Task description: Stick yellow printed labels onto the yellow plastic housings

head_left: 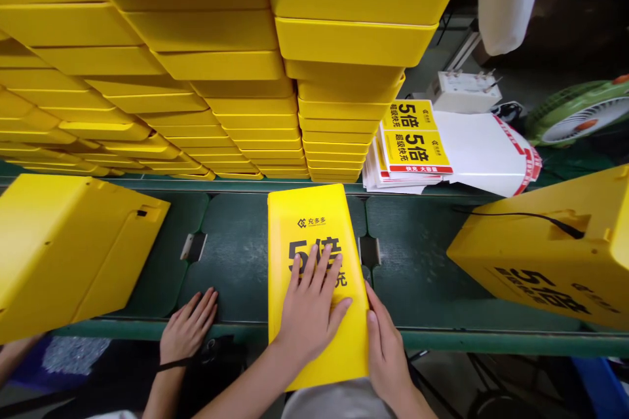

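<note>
A flat yellow panel printed with black characters and a big "5" lies lengthwise on the green belt, its near end sticking out over the front edge. My left hand lies flat on its printed face, fingers spread. My right hand holds the panel's right edge near the corner, thumb on top and fingers along the side. Another person's hand, with a dark band at the wrist, rests open on the belt to the left of the panel.
Tall stacks of yellow shells fill the back. A pile of yellow stickers and a white device sit at back right. Yellow housings lie left and right, the right one with a black cable. A green fan stands far right.
</note>
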Tool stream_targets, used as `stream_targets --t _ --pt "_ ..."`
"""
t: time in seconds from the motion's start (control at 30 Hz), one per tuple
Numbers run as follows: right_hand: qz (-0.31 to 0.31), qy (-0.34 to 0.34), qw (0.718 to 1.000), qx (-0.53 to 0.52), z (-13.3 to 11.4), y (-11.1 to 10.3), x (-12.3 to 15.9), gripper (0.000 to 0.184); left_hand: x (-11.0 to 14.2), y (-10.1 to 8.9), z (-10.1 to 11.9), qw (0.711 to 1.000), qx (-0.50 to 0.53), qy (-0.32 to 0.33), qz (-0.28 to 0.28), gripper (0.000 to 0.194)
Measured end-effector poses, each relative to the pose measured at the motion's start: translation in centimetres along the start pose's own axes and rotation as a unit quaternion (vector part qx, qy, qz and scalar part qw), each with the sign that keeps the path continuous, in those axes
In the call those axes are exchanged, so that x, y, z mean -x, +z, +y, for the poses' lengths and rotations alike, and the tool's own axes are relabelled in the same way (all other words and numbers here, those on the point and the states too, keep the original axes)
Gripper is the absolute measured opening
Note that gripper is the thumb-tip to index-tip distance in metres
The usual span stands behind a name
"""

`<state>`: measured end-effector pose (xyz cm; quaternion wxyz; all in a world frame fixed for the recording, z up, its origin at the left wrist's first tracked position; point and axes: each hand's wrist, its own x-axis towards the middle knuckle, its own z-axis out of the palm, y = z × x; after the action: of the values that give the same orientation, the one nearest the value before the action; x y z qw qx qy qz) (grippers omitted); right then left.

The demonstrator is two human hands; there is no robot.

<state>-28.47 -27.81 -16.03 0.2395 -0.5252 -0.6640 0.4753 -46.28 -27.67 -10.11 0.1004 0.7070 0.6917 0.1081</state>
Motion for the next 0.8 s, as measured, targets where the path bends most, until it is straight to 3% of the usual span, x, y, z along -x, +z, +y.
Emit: stream_targets --t 0.23,0.5,0.63,0.8 --pt "-0.004 -0.001 1.000 -0.006 0.0 0.0 0.2 0.043 2.3 0.6 0.8 0.999 -0.010 -0.035 0.011 0.065" --pt "-0.004 0.006 1.000 -0.021 0.2 0.0 0.1 0.043 5.4 1.0 1.6 0.997 -0.076 0.008 0.028 0.064" --pt "-0.002 0.002 1.000 -0.024 0.3 0.1 0.1 0.044 4.9 0.6 1.6 0.996 -0.088 -0.003 0.009 0.060" --pt "0.003 -0.002 1.000 -0.016 0.1 0.0 0.1 0.043 1.5 -0.4 0.4 0.996 -0.088 -0.032 0.003 0.055"
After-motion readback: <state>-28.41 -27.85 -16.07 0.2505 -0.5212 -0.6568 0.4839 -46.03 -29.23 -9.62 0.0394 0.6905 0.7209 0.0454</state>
